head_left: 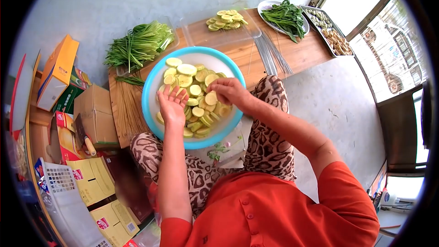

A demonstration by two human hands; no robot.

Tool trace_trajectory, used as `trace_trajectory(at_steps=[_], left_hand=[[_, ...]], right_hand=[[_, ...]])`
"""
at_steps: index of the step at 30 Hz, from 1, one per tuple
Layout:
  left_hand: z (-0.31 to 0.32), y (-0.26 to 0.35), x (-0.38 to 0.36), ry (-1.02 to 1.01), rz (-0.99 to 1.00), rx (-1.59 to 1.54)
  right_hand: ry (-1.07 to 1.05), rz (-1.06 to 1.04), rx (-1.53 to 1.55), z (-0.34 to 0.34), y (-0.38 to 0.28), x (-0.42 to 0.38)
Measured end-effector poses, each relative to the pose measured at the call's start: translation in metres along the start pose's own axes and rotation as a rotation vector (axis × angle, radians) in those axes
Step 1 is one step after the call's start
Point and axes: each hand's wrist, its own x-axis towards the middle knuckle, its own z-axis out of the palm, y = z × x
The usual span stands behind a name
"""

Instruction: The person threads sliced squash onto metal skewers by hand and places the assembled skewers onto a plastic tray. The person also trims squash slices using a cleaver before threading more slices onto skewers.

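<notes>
A blue-rimmed basin (152,130) full of pale green zucchini slices (195,90) sits in front of my lap. Over its left side my left hand (173,107) is turned palm up, fingers apart, with nothing plainly in the palm. On the other side, my right hand (230,93) has its fingers pinched together above the slices. A round zucchini slice (211,99) shows at those fingertips and appears to be held, though the fingers partly cover the contact.
Behind the basin, a clear tray (196,39) holds more slices. Long green stalks (139,43), metal skewers (270,57), bamboo skewers (125,112), a plate of leafy greens (286,18) and a metal tray (336,50) share the wooden table (306,59). Cardboard boxes (96,114) and a knife (89,145) are left.
</notes>
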Motion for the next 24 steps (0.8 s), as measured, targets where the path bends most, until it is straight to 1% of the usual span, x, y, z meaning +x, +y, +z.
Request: trace_trajectory(at_steps=[2,4,5,9,10,13,16,18,19,24], left_hand=[[0.002,0.0,-0.003,-0.069,-0.011,0.075],[0.005,0.001,-0.008,-0.071,-0.009,0.069],[0.006,0.002,-0.009,-0.077,-0.019,0.074],[0.01,0.002,-0.01,-0.066,-0.039,0.052],[0.011,0.001,-0.01,-0.068,-0.052,0.047],[0.018,0.003,-0.013,-0.085,-0.079,0.059],[0.025,0.002,-0.015,-0.11,-0.101,0.074],[0.026,0.002,-0.014,-0.167,-0.139,0.104],[0.027,0.001,-0.014,-0.196,-0.134,0.108],[0.033,0.006,-0.01,-0.224,-0.171,0.138]], right_hand=[[0.056,-0.044,-0.027,-0.014,-0.006,0.014],[0.114,-0.076,-0.06,-0.031,-0.01,0.032],[0.107,-0.106,-0.04,-0.039,-0.013,0.041],[0.227,-0.081,-0.071,-0.065,-0.019,0.08],[0.223,-0.082,-0.074,-0.07,-0.019,0.091],[0.352,-0.09,-0.11,-0.081,-0.02,0.124],[0.392,-0.054,-0.145,-0.09,-0.022,0.152],[0.409,-0.023,-0.16,-0.096,-0.018,0.174],[0.425,-0.012,-0.214,-0.099,-0.015,0.184],[0.488,0.014,-0.333,-0.107,-0.001,0.231]])
